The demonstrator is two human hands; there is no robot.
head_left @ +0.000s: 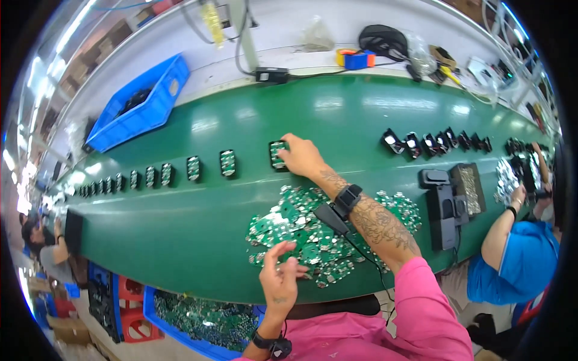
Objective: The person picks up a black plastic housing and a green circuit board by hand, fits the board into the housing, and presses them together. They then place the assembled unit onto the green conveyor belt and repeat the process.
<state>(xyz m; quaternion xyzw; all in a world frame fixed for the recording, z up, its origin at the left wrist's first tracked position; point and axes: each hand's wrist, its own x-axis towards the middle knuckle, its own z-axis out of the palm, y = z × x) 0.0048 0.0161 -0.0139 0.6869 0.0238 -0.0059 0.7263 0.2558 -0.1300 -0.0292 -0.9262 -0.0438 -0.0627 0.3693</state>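
Note:
My right hand (301,155) reaches over the green work surface. Its fingers and thumb close on the right side of a small black plastic case (271,157) with a green circuit board (277,150) in it. Nearer to me, my left hand (280,278) hovers at the front left edge of a heap of loose green circuit boards (307,225). Its fingers are bent but apart, and I see nothing held in them. More black cases with boards, such as the nearest one (227,163), stand in a row to the left.
A blue bin (133,108) sits at the back left. Several black cases (430,144) and dark grey devices (442,216) lie to the right, beside a co-worker in a blue shirt (513,262). Below the front edge is another blue bin (174,328) of boards. A cable hangs from my right wrist.

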